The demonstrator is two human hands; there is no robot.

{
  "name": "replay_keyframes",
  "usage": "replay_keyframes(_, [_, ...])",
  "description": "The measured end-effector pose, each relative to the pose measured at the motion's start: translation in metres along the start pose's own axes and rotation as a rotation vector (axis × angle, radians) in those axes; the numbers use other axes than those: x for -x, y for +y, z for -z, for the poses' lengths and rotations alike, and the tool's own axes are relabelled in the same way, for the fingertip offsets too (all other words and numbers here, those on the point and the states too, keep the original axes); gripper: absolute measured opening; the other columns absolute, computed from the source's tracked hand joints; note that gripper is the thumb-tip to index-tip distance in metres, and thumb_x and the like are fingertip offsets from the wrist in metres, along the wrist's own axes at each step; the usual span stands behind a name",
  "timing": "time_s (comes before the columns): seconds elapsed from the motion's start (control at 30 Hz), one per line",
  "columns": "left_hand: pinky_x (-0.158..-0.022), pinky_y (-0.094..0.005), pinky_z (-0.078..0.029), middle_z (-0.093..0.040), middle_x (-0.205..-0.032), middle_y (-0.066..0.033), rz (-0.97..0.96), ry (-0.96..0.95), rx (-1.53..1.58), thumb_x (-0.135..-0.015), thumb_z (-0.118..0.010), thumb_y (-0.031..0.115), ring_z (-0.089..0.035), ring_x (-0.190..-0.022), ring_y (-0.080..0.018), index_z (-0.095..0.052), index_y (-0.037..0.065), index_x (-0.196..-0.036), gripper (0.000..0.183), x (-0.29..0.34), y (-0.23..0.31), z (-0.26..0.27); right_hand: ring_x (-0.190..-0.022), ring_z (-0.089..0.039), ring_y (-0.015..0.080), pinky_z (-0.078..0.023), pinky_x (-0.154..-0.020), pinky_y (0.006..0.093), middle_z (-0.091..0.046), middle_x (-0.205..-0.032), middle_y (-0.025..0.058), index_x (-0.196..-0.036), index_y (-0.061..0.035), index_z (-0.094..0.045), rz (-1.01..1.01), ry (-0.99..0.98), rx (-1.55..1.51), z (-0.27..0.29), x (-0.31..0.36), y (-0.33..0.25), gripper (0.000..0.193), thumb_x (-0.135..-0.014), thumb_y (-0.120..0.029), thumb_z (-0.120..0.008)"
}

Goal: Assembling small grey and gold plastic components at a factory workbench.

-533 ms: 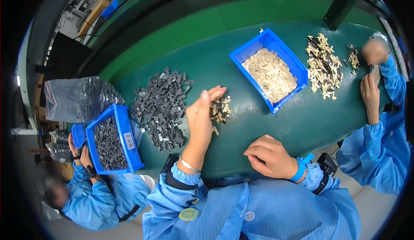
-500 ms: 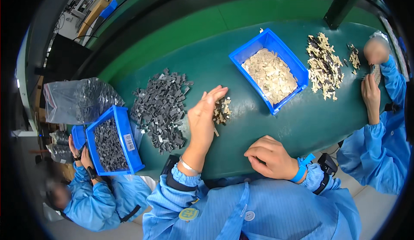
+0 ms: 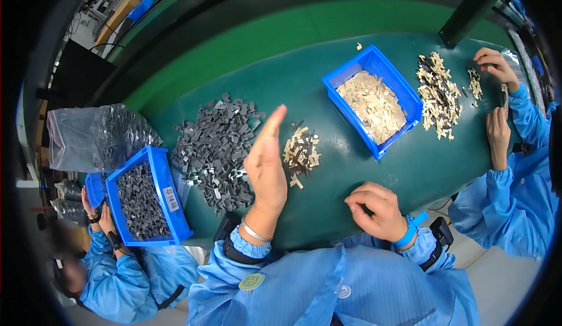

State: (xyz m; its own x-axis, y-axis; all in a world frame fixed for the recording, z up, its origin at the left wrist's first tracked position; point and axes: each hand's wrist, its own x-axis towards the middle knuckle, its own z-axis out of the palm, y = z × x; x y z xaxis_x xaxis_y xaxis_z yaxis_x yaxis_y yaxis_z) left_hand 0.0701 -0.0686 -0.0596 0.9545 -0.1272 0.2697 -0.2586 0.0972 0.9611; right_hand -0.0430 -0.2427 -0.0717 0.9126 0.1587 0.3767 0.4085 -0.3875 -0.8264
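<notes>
The left hand [image 3: 266,173] is open flat with its fingers pointing away, and nothing can be seen in its grip. It is between two piles on the green worktop [image 3: 345,171] — a big heap of dark grey bits [image 3: 216,150] on its left and a small heap of cream and dark bits [image 3: 302,153] on its right. I cannot tell if it touches them. The right hand [image 3: 377,212] is curled up loosely near the edge — I cannot tell if anything is tucked inside. Past it is a blue bin [image 3: 374,60] full of cream bits [image 3: 374,103]. Another blue bin [image 3: 162,173], with dark bits [image 3: 140,200] inside, is far to the left.
</notes>
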Motion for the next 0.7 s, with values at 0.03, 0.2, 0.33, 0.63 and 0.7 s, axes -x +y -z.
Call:
replay_keyframes(0.03, [-0.108, -0.0408, -0.012, -0.035, -0.137, -0.0182, -0.009, 0.017, 0.104, -0.094, -0.027, 0.048, -0.026, -0.131, -0.0277, -0.035, -0.001, -0.132, 0.063, -0.002, 0.010, -0.006, -0.065, -0.057, 0.0236, -0.045, -0.058, 0.0326, -0.059, -0.076, 0.0098, -0.082, -0.0008, -0.060, -0.039, 0.026, 0.039, 0.001, 0.000, -0.003, 0.012, -0.070, 0.001, -0.060])
replay_keyframes(0.2, [-0.108, -0.0398, 0.005, -0.012, -0.146, -0.0169, 0.051, -0.133, 0.273, -0.081, -0.003, 0.071, -0.002, -0.137, -0.0242, -0.016, 0.003, -0.140, 0.091, -0.004, 0.003, 0.008, -0.067, -0.056, 0.0241, -0.043, -0.059, 0.0330, -0.058, -0.077, 0.0091, -0.083, -0.0010, -0.059, 0.079, 0.008, 0.238, 0.001, -0.013, -0.020, 0.013, -0.070, 0.000, -0.062])
replay_keyframes(0.33, [-0.108, -0.0358, -0.003, -0.027, -0.140, -0.0192, -0.057, -0.148, 0.072, -0.089, -0.005, 0.059, -0.013, -0.135, -0.0255, -0.029, 0.001, -0.136, 0.078, -0.003, 0.003, 0.008, -0.070, -0.055, 0.0232, -0.042, -0.061, 0.0337, -0.057, -0.079, 0.0080, -0.085, -0.0019, -0.059, 0.205, -0.085, 0.433, -0.002, -0.038, -0.038, 0.014, -0.071, -0.004, -0.063])
replay_keyframes(0.63, [-0.099, -0.0348, -0.034, -0.054, -0.116, -0.0238, -0.331, 0.013, -0.516, -0.089, -0.049, 0.011, -0.048, -0.116, -0.0321, -0.042, -0.004, -0.126, 0.041, 0.024, 0.028, 0.046, -0.104, -0.049, 0.0274, -0.041, -0.084, 0.0379, -0.054, -0.104, 0.0115, -0.095, -0.0035, -0.060, 0.424, -0.212, 0.722, -0.058, -0.087, -0.035, 0.027, -0.070, -0.011, -0.062])
replay_keyframes(0.7, [-0.102, -0.0428, -0.028, -0.038, -0.131, -0.0259, -0.381, -0.020, -0.660, -0.082, -0.059, 0.019, -0.034, -0.125, -0.0386, -0.039, 0.002, -0.130, 0.055, 0.034, 0.030, 0.066, -0.108, -0.047, 0.0294, -0.039, -0.088, 0.0402, -0.053, -0.109, 0.0125, -0.097, -0.0048, -0.059, 0.462, -0.238, 0.717, -0.066, -0.092, -0.031, 0.029, -0.069, -0.011, -0.062])
